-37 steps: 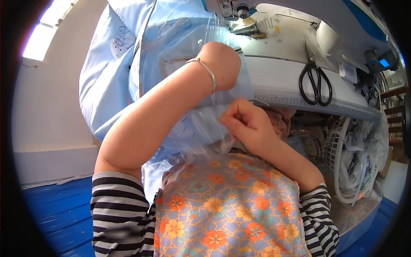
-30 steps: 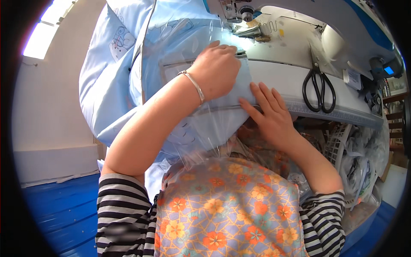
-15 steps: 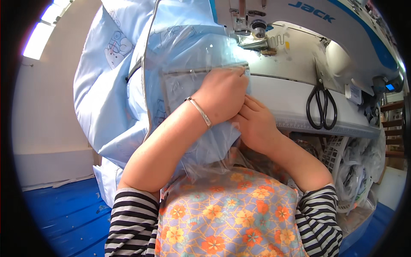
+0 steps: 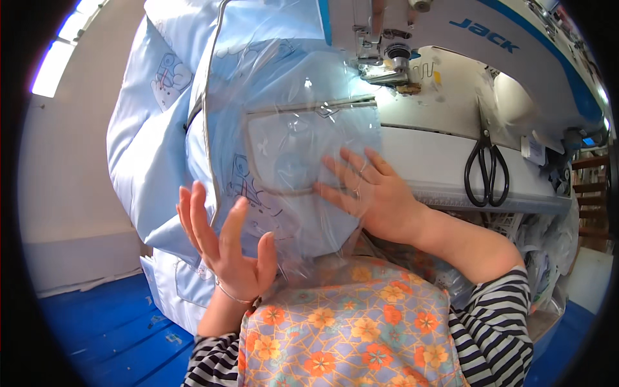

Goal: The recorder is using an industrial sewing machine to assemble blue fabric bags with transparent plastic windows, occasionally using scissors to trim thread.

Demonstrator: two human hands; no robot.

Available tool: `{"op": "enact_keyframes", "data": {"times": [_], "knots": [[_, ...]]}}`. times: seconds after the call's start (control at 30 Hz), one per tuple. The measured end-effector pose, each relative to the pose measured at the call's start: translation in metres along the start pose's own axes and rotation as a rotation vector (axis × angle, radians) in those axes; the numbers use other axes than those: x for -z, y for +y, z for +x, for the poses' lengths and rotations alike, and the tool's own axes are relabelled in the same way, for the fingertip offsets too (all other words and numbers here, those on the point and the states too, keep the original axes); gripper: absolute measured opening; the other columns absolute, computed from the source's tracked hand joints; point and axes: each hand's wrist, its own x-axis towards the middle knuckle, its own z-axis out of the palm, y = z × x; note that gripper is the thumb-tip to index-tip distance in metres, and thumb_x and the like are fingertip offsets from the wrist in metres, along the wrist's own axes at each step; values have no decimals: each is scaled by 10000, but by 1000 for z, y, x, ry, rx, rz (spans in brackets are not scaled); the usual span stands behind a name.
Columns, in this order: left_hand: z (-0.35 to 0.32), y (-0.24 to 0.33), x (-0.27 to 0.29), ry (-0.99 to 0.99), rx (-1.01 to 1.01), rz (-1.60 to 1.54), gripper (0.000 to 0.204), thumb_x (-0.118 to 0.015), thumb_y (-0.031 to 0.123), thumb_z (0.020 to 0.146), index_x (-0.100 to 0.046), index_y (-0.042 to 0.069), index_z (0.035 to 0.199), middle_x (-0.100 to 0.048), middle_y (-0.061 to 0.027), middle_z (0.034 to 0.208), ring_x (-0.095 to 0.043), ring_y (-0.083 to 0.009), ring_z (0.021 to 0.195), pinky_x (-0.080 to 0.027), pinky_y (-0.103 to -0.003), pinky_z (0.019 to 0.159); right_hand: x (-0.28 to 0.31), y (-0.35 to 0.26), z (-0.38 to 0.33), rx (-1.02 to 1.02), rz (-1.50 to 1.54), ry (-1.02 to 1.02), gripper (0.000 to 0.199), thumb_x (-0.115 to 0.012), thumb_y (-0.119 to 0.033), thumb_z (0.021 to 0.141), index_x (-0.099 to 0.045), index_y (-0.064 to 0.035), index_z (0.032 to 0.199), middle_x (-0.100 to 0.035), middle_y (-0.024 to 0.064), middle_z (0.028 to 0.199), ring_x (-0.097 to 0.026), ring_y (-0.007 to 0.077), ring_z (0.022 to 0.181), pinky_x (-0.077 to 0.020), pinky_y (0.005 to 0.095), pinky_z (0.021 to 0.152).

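Note:
A light blue padded fabric piece [image 4: 161,148] with cartoon prints lies across the sewing table, with a clear plastic sheet [image 4: 303,122] and a see-through pocket over it. My right hand [image 4: 367,193] rests flat on the plastic, fingers spread, at the pocket's right lower corner. My left hand [image 4: 225,242] is lifted off the fabric near its lower left part, palm open, fingers apart, holding nothing; a thin bracelet sits on its wrist. The sewing machine's needle and presser foot [image 4: 387,68] stand just past the top edge of the plastic.
The white and blue sewing machine [image 4: 490,51] fills the upper right. Black scissors [image 4: 487,171] lie on the white table [image 4: 438,161] right of my right hand. A floral apron [image 4: 348,329] covers my lap. A blue floor [image 4: 103,329] shows lower left, with cluttered shelves at the far right.
My left hand has come off the plastic and dropped down to the left, open. My right hand has spread flat on the pocket. The view has tilted toward the machine.

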Motion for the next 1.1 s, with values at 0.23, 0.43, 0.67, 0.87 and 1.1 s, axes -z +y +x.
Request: {"op": "enact_keyframes", "data": {"times": [0.23, 0.43, 0.67, 0.87, 1.1], "knots": [[34, -68, -69, -336, -8, -67, 572, -720, 215, 692, -597, 68, 1231, -499, -244, 1325, -506, -421, 1190, -372, -483, 1040, -21, -14, 47, -136, 72, 69, 366, -506, -179, 865, -640, -111, 1199, -520, 208, 1332, -494, 399, 1214, -366, 535, 1047], [80, -150, -113, -441, -389, -62, 469, -620, 111, 802, -585, 44, 1265, -566, -205, 1289, -568, -358, 1151, -464, -426, 971, -61, -40, 94, -331, 140, 312, 419, -549, -164, 803, -593, 51, 1161, -542, 285, 1264, -517, 431, 1193, -363, 552, 1039], [108, -165, -116, -514, -232, -385, 459, -478, 109, 972, -417, -2, 1414, -483, -186, 1411, -502, -326, 1267, -399, -379, 1055, -47, -42, 75, -320, 153, 345, 478, -590, -191, 781, -563, 45, 1196, -550, 260, 1244, -544, 385, 1140, -388, 491, 1006], [41, -139, -66, -283, -554, -169, 453, -449, 247, 983, -470, 30, 1380, -398, -205, 1477, -405, -411, 1341, -349, -463, 1088, -6, -44, -96, -204, 378, 474, 399, -637, -143, 794, -608, -63, 1183, -550, 157, 1295, -563, 312, 1151, -465, 411, 951], [41, -149, -42, -143, -441, -52, 442, -430, 260, 999, -481, 8, 1359, -430, -237, 1435, -422, -415, 1325, -348, -486, 1086, 81, 48, -410, -1556, -96, 1099, 193, -664, -158, 859, -685, -50, 1018, -675, 89, 899, -638, 202, 841, -498, 324, 798]]}}
